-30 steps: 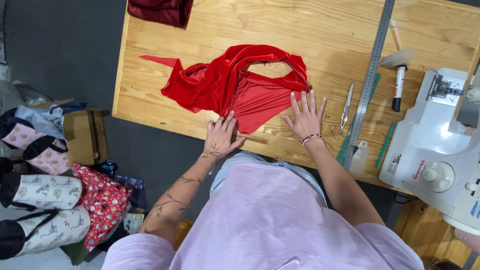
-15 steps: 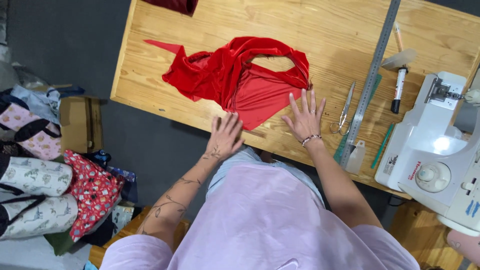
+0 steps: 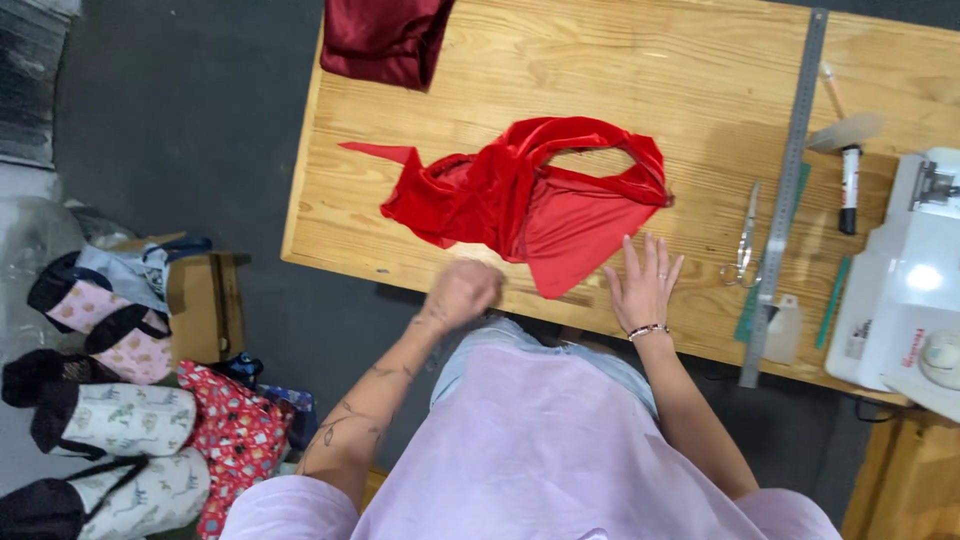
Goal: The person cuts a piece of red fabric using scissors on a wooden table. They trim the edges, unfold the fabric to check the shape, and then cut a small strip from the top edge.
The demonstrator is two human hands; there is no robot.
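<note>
Red velvet cloth [image 3: 530,205] lies crumpled near the middle of the pine worktop [image 3: 620,60], one thin strip trailing off its left side. The right hand [image 3: 643,285] rests flat, fingers spread, on the bare wood just right of the cloth's lower corner. The left hand [image 3: 462,292] is blurred at the worktop edge below the cloth; it looks curled into a loose fist, though I cannot tell for sure. Half a second ago both hands lay spread along the cloth's lower edge, so the left has pulled back and the smoothing appears paused. Right of the cloth lie scissors [image 3: 743,240] and a long steel ruler [image 3: 790,190]. A darker maroon cloth [image 3: 382,38] sits above it, at the far edge.
</note>
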